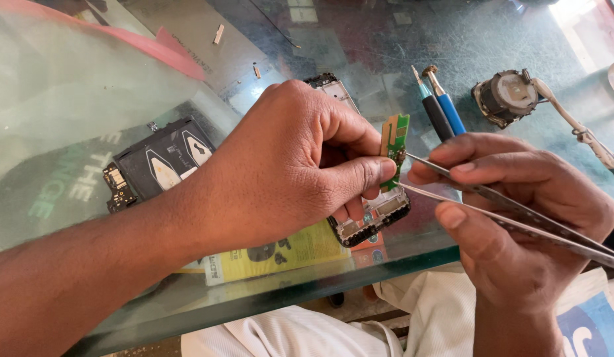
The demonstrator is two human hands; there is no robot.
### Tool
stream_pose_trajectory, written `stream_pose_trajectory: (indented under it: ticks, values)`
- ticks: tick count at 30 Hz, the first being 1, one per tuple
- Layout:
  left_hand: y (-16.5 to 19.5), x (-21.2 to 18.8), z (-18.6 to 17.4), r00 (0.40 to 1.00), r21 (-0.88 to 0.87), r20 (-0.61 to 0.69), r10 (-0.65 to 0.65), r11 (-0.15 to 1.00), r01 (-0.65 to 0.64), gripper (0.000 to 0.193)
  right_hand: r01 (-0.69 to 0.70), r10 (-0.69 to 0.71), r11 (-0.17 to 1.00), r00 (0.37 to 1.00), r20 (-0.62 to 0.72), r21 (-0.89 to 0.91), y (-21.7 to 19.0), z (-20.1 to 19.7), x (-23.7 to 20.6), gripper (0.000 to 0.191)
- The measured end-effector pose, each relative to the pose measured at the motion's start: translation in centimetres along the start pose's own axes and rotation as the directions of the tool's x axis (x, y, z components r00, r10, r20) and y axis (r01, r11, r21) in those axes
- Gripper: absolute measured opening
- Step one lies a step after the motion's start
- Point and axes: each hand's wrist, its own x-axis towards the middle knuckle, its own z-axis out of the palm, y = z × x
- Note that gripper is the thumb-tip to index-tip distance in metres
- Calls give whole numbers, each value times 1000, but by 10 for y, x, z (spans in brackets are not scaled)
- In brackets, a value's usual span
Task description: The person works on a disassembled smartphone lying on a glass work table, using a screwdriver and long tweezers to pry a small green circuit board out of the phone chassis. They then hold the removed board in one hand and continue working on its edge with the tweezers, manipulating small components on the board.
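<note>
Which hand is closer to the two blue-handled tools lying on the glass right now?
Right. The right hand, gripping tweezers, sits just below the blue-handled tools. The left hand, pinching the small green circuit board, is farther to their left.

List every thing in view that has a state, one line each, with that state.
left hand: pinching the green circuit board, raised above the table
green circuit board: held upright
right hand: gripping tweezers
tweezers: tips apart, at the board's edge
phone frame: lying open, insides exposed
black cover piece: lying detached on glass table
two blue-handled tools: lying side by side, unused
</note>
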Motion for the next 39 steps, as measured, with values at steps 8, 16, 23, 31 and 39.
stream_pose_trajectory:
  ticks: [8, 16, 23, 31, 39]
  values:
    - [0, 0, 1, 999, 19, -31, 12, 1000, -11, 19, -36, 32, 999, 994, -101, -39, -3, 7, -4, 20]
    - [2, -2, 3, 999, 30, -31, 24, 999, -23, 18, -37, -4, 966, 988, -157, -254, -6, 12, -9, 21]
    - [4, -3, 3, 1000, 58, -16, 14, 998, -14, 18, 0, -59, 936, 986, -157, -352, -9, 18, -7, 17]
    - [3, -3, 2, 999, 164, 1, 35, 986, -34, 13, -5, -28, 965, 992, -121, -263, -8, 13, -7, 17]
    - [0, -2, 4, 994, 203, 32, 101, 973, -106, 10, -64, 71, 994, 994, -89, 84, 3, -1, -13, 14]
